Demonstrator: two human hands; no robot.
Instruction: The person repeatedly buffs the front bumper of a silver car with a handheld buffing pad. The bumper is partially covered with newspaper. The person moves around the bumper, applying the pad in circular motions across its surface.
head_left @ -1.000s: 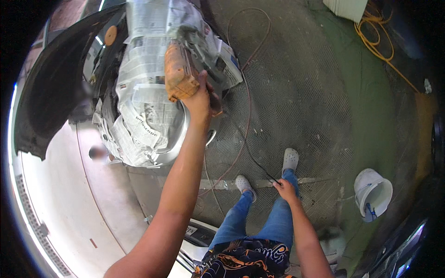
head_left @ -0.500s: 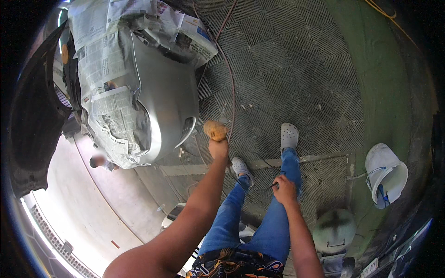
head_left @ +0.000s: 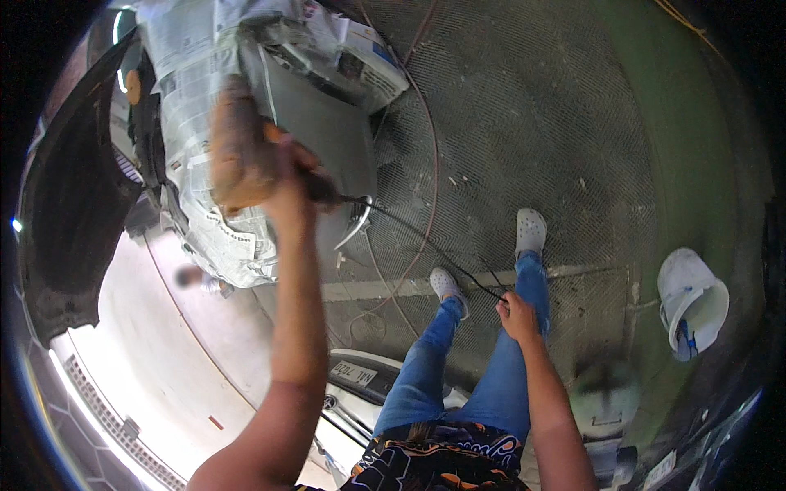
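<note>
At the far left, a black curved car panel (head_left: 65,221) stands raised, with a flat orange disc (head_left: 133,87) just beside its upper part. Lower down, a blurred person (head_left: 214,288) shows near the edge of a car front masked with newspaper sheets (head_left: 184,82). Over these sheets, the left hand (head_left: 288,186) is wrapped around the handle of an orange corded power tool (head_left: 237,155); motion blur hides whether the tool touches the paper. Right of it, a curved silver car panel (head_left: 327,123) lies bare between the sheets. A white car's end (head_left: 368,394) appears at the bottom, left of the person's jeans (head_left: 413,368). A black cord (head_left: 417,233) slants from the tool's handle across a reddish hose (head_left: 436,155) on the textured floor (head_left: 532,98) to the right hand (head_left: 520,317), whose fingers pinch it near the right thigh, between grey clogs (head_left: 530,233) and a white bucket (head_left: 670,282) holding something blue (head_left: 686,340).
</note>
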